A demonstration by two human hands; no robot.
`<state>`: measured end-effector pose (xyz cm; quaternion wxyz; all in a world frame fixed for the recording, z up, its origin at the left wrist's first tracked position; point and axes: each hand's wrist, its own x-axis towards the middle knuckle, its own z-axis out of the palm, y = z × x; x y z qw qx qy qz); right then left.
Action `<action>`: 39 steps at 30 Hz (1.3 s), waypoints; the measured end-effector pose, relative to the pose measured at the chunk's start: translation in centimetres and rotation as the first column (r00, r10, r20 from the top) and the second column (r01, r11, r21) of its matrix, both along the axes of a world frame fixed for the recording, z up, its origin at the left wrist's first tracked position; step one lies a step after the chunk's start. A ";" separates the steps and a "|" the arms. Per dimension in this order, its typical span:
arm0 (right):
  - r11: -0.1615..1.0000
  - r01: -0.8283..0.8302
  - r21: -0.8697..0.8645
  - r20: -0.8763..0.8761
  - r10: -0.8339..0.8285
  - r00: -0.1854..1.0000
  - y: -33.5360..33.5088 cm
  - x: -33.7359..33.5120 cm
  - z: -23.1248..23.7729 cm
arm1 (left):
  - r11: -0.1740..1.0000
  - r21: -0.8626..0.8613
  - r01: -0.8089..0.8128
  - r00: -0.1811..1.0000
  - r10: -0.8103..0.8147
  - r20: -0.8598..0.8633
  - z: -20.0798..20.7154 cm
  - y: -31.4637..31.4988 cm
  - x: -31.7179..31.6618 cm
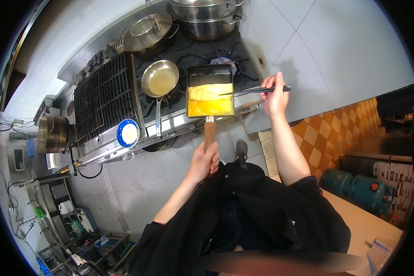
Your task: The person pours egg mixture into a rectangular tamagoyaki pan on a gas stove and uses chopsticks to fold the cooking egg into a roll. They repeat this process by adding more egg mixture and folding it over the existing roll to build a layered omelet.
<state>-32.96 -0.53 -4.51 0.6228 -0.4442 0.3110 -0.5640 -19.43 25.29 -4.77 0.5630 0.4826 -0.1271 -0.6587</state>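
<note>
My left hand [204,161] is closed around the wooden handle of a rectangular omelette pan [210,71], held over the front of the stove. Inside the pan, a folded yellow egg roll [202,92] lies across the middle, with a glossy layer of egg [210,108] on the side nearest the handle. The far part of the pan is bare and dark. From the right, my right hand [275,94] grips a pair of dark chopsticks [255,90], their tips touching the egg roll at its right end.
A burner flame [225,63] shows just beyond the pan. To its left sits a small frying pan [160,79] with pale liquid. A blue-rimmed bowl [127,133] stands beside the grill grate [106,96]. Large pots [203,27] occupy the back; gas cylinders [359,189] lie right.
</note>
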 end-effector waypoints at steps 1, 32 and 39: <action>1.000 0.030 -0.003 0.010 -0.030 1.000 0.1 -0.3 0.1 | 1.000 -0.005 0.003 1.000 -0.003 0.007 -0.4 -0.4 0.1; 0.967 0.239 0.087 -0.090 -0.231 0.969 1.1 -9.2 -4.3 | 0.996 0.032 -0.081 0.990 0.076 0.123 -14.3 -21.3 1.8; 0.932 0.032 -0.361 -0.152 -0.093 0.984 -5.7 -4.5 3.2 | 0.998 0.067 -0.002 0.963 -0.016 0.269 -9.0 -13.7 -0.3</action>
